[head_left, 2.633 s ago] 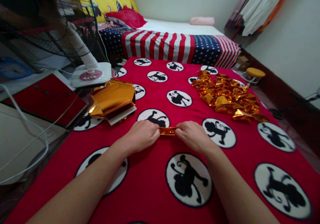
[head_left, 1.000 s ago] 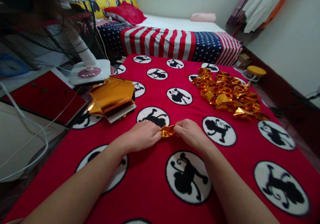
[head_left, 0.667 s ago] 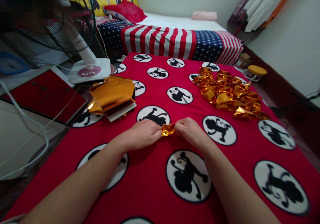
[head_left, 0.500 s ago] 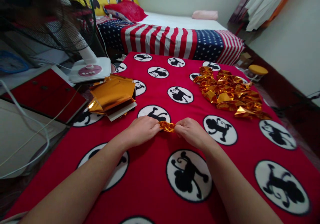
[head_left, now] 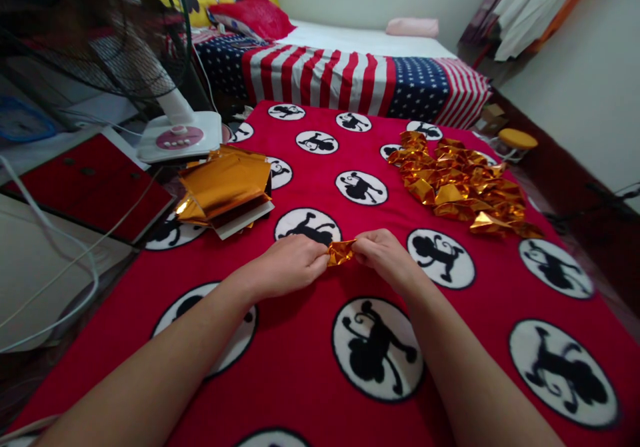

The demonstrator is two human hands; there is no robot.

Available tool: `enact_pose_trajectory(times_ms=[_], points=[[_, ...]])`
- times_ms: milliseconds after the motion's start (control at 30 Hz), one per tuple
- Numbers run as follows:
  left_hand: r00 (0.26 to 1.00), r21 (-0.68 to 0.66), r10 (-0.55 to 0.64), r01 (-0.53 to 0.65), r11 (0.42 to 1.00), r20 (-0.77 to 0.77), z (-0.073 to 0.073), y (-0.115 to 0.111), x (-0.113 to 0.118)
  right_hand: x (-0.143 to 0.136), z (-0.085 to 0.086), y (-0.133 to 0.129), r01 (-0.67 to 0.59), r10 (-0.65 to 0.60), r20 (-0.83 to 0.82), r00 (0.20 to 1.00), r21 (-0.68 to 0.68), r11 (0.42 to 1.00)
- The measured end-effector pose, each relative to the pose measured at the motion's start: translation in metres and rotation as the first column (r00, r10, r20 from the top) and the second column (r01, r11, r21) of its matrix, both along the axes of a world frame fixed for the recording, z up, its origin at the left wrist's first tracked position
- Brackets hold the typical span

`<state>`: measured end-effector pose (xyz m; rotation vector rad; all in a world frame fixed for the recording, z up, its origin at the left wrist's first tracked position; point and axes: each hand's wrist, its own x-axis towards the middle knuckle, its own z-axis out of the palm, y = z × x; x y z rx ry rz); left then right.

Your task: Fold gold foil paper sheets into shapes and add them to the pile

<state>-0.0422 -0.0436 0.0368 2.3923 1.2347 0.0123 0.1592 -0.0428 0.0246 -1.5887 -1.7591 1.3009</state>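
Between my two hands is a small crumpled piece of shiny gold foil paper [head_left: 341,252], held just over the red cloth. My left hand [head_left: 295,264] is closed on its left end, the fingers folded round it. On the other end, my right hand [head_left: 381,252] pinches the foil, with its fingertips partly hidden. To the left lies a stack of flat gold foil sheets [head_left: 225,184], with a white card edge under them. A heap of folded gold foil pieces [head_left: 460,184] lies to the far right.
The red cloth [head_left: 305,340] with monkey prints covers the surface before me. A white-based fan [head_left: 183,134] and a dark red panel [head_left: 90,184] stand at the left. Behind is a bed with a striped, starred cover [head_left: 320,80]. A yellow stool [head_left: 517,139] is at right.
My left hand has shifted slightly right, and my right hand has risen a little. The foil between them has moved right, with its right end tilted up.
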Motion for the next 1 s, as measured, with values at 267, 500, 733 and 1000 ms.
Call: enact_pose_trajectory(times_ms=[267, 500, 733, 1000], points=[[0.991, 0.06, 0.128, -0.125, 0.99, -0.038, -0.001, 0.001, -0.002, 0.002, 0.001, -0.001, -0.121, 0.118, -0.032, 0.992, -0.116, 0.986], [0.997, 0.033, 0.082, -0.082, 0.996, -0.01, -0.001, 0.0, -0.003, 0.001, -0.002, -0.002, -0.127, 0.119, -0.067, 0.991, -0.133, 0.983], [0.995, -0.079, -0.002, 0.01, 0.997, 0.103, 0.0, -0.001, -0.003, 0.0, -0.006, 0.0, -0.025, 0.016, -0.153, 0.988, -0.061, 0.998], [0.959, -0.056, 0.225, -0.219, 0.974, 0.17, -0.009, 0.004, -0.006, 0.003, -0.004, 0.0, -0.064, 0.066, 0.047, 0.997, -0.04, 0.997]])
